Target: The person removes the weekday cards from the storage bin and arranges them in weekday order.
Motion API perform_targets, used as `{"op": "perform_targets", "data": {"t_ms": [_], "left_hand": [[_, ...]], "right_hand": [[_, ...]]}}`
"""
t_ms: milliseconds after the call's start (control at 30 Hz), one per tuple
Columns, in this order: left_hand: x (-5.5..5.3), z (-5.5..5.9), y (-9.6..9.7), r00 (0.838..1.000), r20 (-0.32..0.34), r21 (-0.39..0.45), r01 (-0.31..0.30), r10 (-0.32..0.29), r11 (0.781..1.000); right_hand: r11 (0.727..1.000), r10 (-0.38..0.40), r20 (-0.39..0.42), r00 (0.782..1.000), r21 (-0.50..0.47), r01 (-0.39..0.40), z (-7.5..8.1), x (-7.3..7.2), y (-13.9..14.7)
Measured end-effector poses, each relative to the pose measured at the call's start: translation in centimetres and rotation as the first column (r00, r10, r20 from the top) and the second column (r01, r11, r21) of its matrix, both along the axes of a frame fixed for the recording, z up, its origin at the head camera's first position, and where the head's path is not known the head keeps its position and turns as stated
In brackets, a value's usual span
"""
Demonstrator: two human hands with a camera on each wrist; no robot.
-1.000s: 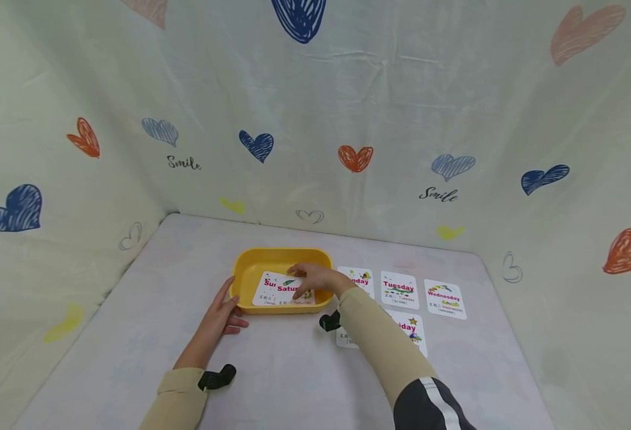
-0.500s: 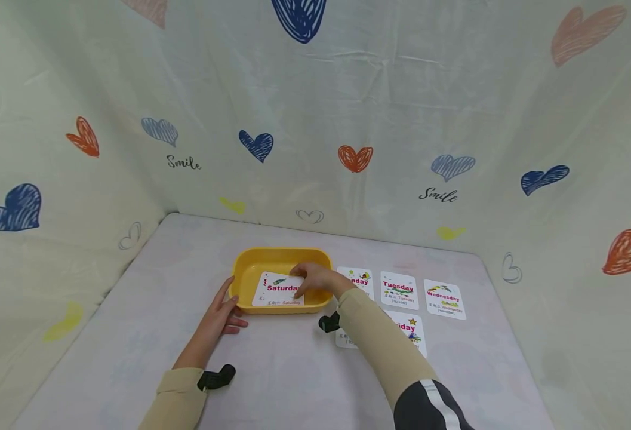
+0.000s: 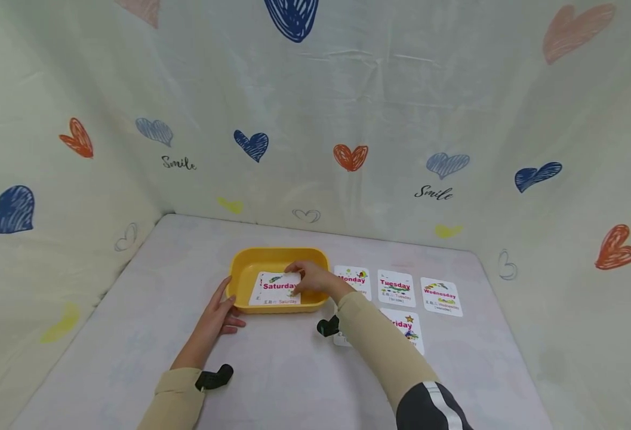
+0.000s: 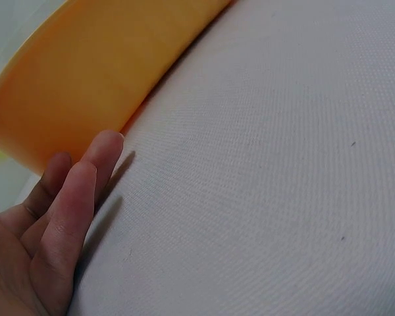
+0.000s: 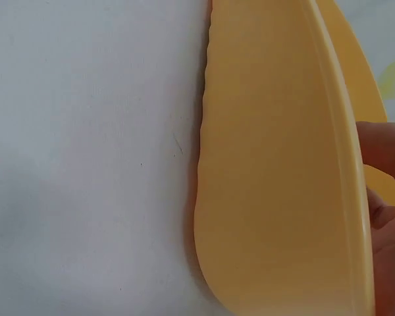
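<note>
A white card printed "Saturday" (image 3: 277, 288) lies in the shallow yellow plastic tray (image 3: 248, 258). It covers most of a second card, of which only a strip shows at the left. My right hand (image 3: 315, 279) reaches into the tray and holds the Saturday card at its right end between thumb and fingers. In the right wrist view the tray's wall (image 5: 270, 158) hides the card and most of that hand. My left hand (image 3: 215, 319) rests against the tray's left end, its fingers (image 4: 69, 210) relaxed and extended beside the outer wall.
To the right of the tray lie cards for Monday (image 3: 354, 280), Tuesday (image 3: 396, 289), Wednesday (image 3: 441, 297) and Friday (image 3: 408, 327). Another card beside Friday is mostly hidden by my right forearm. A heart-printed curtain (image 3: 304, 107) hangs behind the table (image 3: 272, 370).
My right hand has drawn the Saturday card leftward, so it now covers the Sunday card nearly completely. The left hand has stayed at the tray. The head view has shifted slightly.
</note>
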State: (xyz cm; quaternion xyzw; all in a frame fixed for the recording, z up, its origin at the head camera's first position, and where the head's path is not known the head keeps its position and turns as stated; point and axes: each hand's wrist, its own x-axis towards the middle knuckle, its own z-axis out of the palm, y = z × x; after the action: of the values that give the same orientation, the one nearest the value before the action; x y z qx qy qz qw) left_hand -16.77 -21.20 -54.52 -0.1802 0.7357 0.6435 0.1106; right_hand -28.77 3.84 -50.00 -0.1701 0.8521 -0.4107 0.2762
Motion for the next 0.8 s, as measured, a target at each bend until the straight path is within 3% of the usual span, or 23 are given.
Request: {"op": "perform_targets", "data": {"t_ms": [267,567,800], "left_hand": [[0.0,-0.2,-0.1,1.0,-0.014,-0.001,0.009,-0.009,1.0],[-0.1,0.1,-0.1,1.0,0.0,-0.01,0.007,-0.007,1.0],[-0.2,-0.1,-0.2,1.0,-0.013,0.006,0.011,-0.011,1.0]], "right_hand": [[1.0,-0.021,-0.033,0.999,-0.021,0.02,-0.2,0.2,-0.1],[0.995,0.096,-0.079,0.992,-0.006,-0.097,-0.1,0.9,0.0],[0.998,0.05,-0.075,0.996,-0.024,-0.052,0.0,1.2,0.2]]}}
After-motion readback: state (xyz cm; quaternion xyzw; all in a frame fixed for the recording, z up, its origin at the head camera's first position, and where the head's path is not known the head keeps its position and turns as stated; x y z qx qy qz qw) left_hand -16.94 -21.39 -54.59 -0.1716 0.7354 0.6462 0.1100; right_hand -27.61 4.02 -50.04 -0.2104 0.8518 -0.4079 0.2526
